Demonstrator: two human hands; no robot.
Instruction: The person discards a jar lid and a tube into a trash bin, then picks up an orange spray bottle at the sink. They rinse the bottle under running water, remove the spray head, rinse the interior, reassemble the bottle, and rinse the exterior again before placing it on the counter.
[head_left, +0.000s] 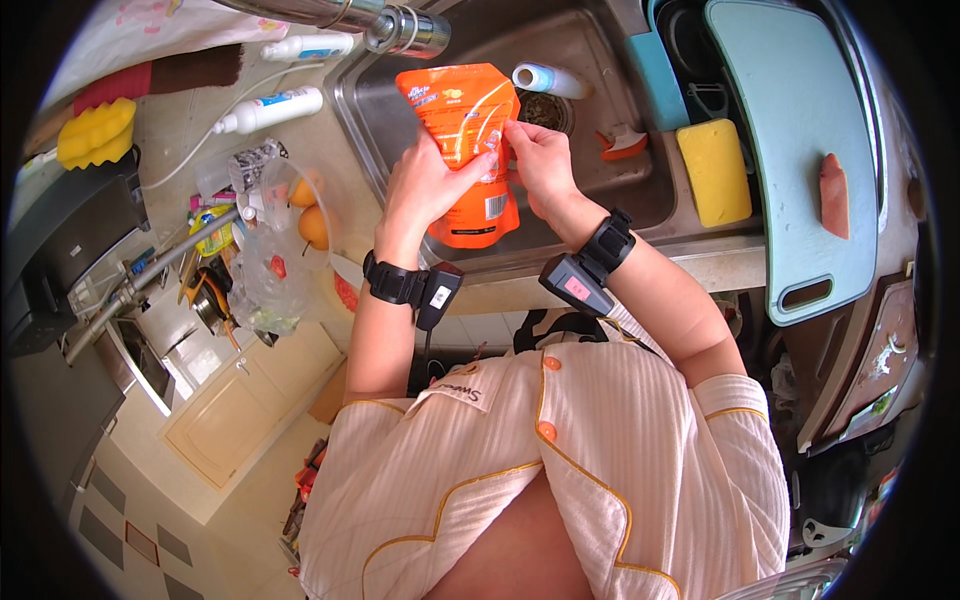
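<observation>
Over the near left part of a steel sink (615, 82), an orange refill pouch (469, 97) with printed writing is held up at a slight tilt. My left hand (427, 176) grips its left side, the thumb lying across the printed face. At the right edge, my right hand (544, 161) pinches the pouch between thumb and fingers. Just behind it in the sink lies a pale bottle (559, 81) on its side, its open round mouth facing left, next to the drain strainer (547, 112). An orange-and-white spray head (624, 142) rests loose on the sink floor, to the right.
A chrome faucet (416, 31) reaches over the sink's far left. White bottles (277, 109) lie on the left counter, near a clear plastic container with orange fruit (313, 227). A yellow sponge (714, 172) and a light-blue cutting board (802, 150) bearing a pinkish piece stand right.
</observation>
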